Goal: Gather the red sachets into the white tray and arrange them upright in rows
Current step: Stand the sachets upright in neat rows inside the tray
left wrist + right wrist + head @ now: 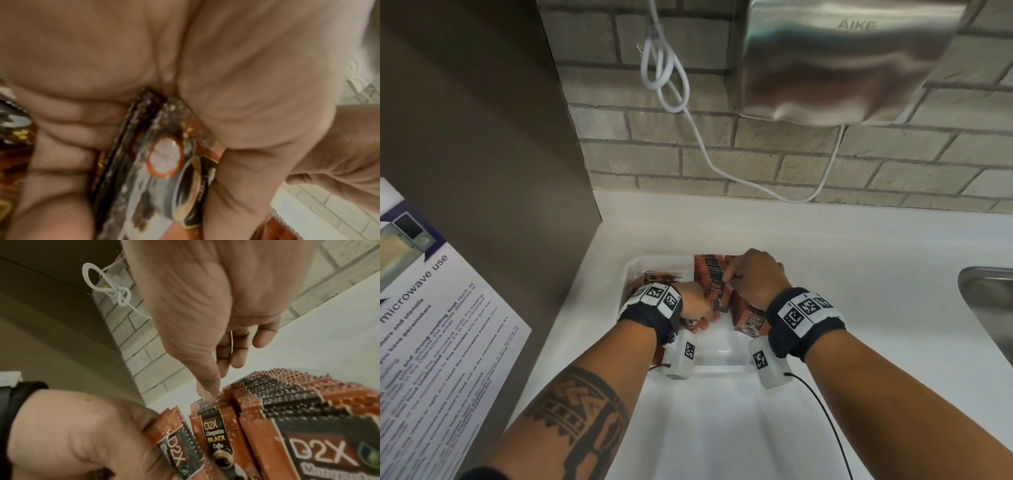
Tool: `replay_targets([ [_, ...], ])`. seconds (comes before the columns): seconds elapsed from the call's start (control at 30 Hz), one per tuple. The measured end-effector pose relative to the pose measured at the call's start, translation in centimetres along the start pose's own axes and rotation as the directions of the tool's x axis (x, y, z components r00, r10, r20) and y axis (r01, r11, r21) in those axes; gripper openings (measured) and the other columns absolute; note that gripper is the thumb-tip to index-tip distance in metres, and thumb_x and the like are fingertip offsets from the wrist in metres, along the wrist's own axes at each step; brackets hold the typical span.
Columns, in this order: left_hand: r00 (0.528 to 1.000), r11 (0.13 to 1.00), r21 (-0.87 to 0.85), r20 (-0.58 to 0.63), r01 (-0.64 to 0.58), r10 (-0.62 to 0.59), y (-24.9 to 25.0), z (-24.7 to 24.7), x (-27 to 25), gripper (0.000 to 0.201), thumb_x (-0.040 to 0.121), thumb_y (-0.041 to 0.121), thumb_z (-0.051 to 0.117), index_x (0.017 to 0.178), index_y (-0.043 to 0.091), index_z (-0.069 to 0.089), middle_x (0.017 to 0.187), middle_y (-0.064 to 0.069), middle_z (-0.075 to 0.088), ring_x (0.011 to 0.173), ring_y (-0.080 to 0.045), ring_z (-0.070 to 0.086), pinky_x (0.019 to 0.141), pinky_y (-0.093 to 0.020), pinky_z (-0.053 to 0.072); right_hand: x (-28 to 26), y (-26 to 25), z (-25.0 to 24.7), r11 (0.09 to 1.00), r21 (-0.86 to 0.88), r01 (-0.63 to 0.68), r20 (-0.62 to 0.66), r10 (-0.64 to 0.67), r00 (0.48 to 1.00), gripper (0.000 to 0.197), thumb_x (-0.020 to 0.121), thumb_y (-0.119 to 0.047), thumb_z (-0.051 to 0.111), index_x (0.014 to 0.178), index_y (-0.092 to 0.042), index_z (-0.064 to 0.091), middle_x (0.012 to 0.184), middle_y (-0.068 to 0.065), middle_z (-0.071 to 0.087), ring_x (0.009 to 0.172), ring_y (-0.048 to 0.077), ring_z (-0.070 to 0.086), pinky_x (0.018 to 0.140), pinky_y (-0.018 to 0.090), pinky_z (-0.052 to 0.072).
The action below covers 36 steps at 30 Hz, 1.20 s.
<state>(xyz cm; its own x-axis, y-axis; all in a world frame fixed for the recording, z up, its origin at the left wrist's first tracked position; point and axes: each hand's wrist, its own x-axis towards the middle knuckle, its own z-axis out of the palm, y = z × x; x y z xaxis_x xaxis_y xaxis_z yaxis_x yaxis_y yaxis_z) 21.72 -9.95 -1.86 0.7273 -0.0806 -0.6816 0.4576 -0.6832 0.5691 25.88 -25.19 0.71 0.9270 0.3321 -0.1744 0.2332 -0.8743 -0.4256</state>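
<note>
Both hands were over the white tray [631,270] on the counter [859,260]. Left hand [693,301] was clenched around a small bundle of red sachets [164,162], held just left of the standing row [710,274]. Right hand [755,277] had fingers extended down, one fingertip [206,395] touching the serrated top edges of the upright sachets; it gripped nothing. A second upright row [751,317] stood right of it, under the right wrist. Loose sachets [654,277] lay at the tray's far-left corner.
</note>
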Motion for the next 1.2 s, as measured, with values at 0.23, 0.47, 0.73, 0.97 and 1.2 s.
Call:
replay_targets([
  [0.23, 0.989, 0.918, -0.371, -0.018, -0.141, 0.145, -1.3, -1.5, -0.4, 0.036, 0.083, 0.010, 0.080, 0.115, -0.003, 0.068, 0.106, -0.021, 0.073, 0.099, -0.032, 0.072, 0.087, -0.042, 0.060, -1.5, 0.6, -1.3, 0.947, 0.315, 0.064, 0.054, -0.085, 0.995, 0.006, 0.089, -0.031, 0.070, 0.094, -0.027, 0.073, 0.092, -0.012, 0.070, 0.087, 0.006, 0.063, 0.069, 0.017, 0.043],
  [0.47, 0.946, 0.776, -0.553, -0.084, -0.305, 0.312, -1.6, -1.5, -1.6, 0.040, 0.083, 0.001, 0.078, 0.121, 0.005, 0.066, 0.104, -0.010, 0.073, 0.095, -0.022, 0.071, 0.076, -0.029, 0.060, -1.3, 0.1, -1.7, 0.881, 0.468, 0.061, -0.004, -0.067, 0.998, 0.007, 0.089, -0.024, 0.073, 0.096, -0.021, 0.074, 0.091, -0.004, 0.075, 0.090, 0.010, 0.068, 0.075, 0.020, 0.047],
  [0.73, 0.970, 0.992, -0.113, -0.242, -0.057, 0.028, -2.1, -3.0, -2.8, 0.013, 0.089, 0.013, 0.071, 0.092, 0.001, 0.071, 0.074, -0.009, 0.072, 0.056, -0.020, 0.069, 0.049, -0.023, 0.056, -1.1, -0.5, -2.9, 0.951, 0.278, 0.139, -0.163, -0.096, 0.982, 0.012, 0.094, -0.018, 0.064, 0.090, -0.021, 0.075, 0.084, -0.012, 0.069, 0.077, 0.002, 0.060, 0.065, 0.009, 0.039],
  [0.97, 0.994, 0.985, 0.163, -0.099, 0.058, -0.043, -0.6, -1.9, -3.1, 0.021, 0.090, 0.028, 0.071, 0.081, 0.010, 0.067, 0.055, 0.003, 0.066, 0.040, -0.010, 0.054, 0.044, -0.019, 0.042, -0.5, -1.2, 0.0, 0.998, -0.063, 0.011, -0.012, -0.012, 1.000, 0.020, 0.084, -0.022, 0.062, 0.077, -0.031, 0.078, 0.099, -0.006, 0.066, 0.106, 0.021, 0.053, 0.093, 0.042, 0.044],
  [1.2, 1.000, 0.972, 0.234, -0.002, 0.023, -0.023, 0.9, 0.5, -1.4, 0.025, 0.093, 0.021, 0.067, 0.110, 0.003, 0.069, 0.084, -0.005, 0.068, 0.055, -0.014, 0.056, 0.049, -0.019, 0.046, 0.0, -1.2, 1.1, 0.987, -0.162, -0.008, 0.029, 0.013, 1.000, 0.011, 0.084, -0.027, 0.070, 0.082, -0.033, 0.079, 0.110, -0.005, 0.057, 0.114, 0.024, 0.041, 0.087, 0.036, 0.033],
])
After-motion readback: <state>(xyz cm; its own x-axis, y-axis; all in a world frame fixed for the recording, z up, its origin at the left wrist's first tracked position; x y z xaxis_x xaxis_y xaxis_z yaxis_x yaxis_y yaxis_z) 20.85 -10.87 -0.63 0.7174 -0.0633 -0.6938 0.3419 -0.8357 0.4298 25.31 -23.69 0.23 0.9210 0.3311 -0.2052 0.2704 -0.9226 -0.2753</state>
